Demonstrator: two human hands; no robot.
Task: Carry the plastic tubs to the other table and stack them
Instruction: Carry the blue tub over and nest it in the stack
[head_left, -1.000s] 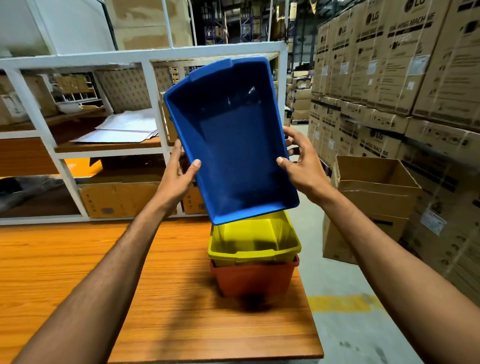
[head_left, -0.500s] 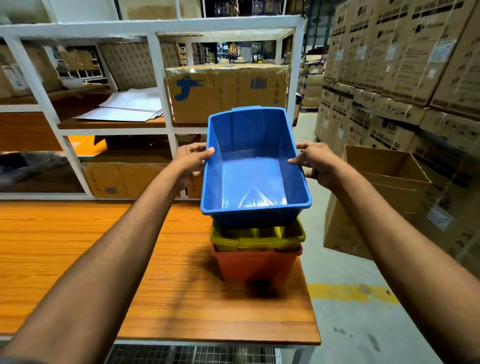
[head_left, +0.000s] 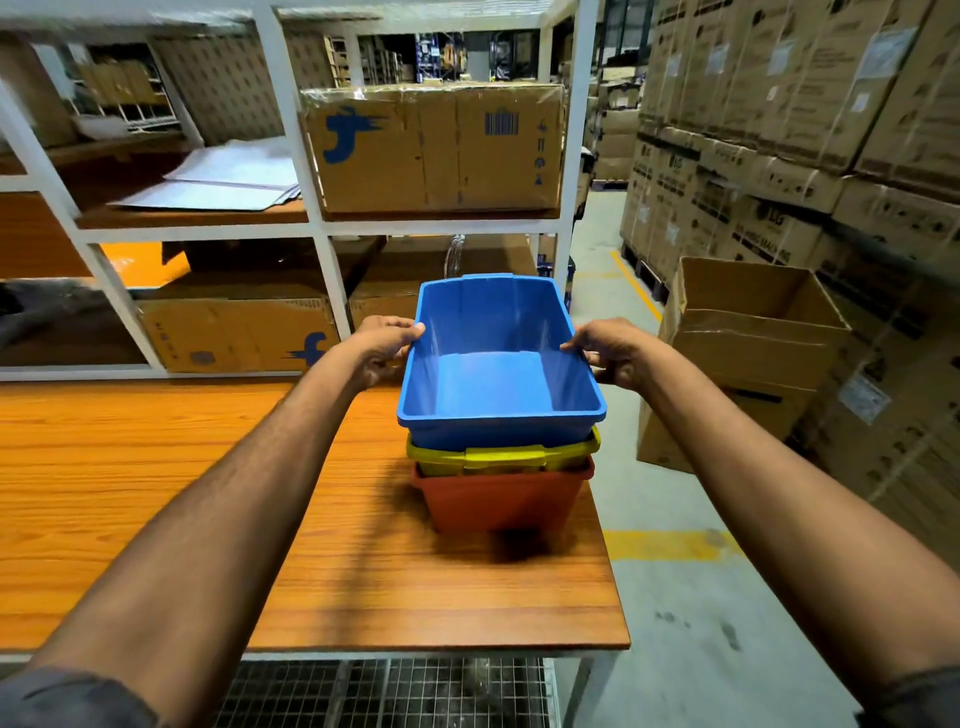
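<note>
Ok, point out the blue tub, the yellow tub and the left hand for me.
blue tub (head_left: 493, 384): head view, inside floor.
yellow tub (head_left: 504, 457): head view, front rim.
left hand (head_left: 382, 345): head view, back of the hand.

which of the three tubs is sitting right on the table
The red tub, at the bottom of the stack. The yellow tub nests inside it, and the blue tub sits on top, held by both hands.

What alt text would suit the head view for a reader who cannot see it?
Both hands, left hand and right hand, grip the side rims of a blue tub nested in a yellow tub atop a red tub, at the right end of a wooden table.
</note>
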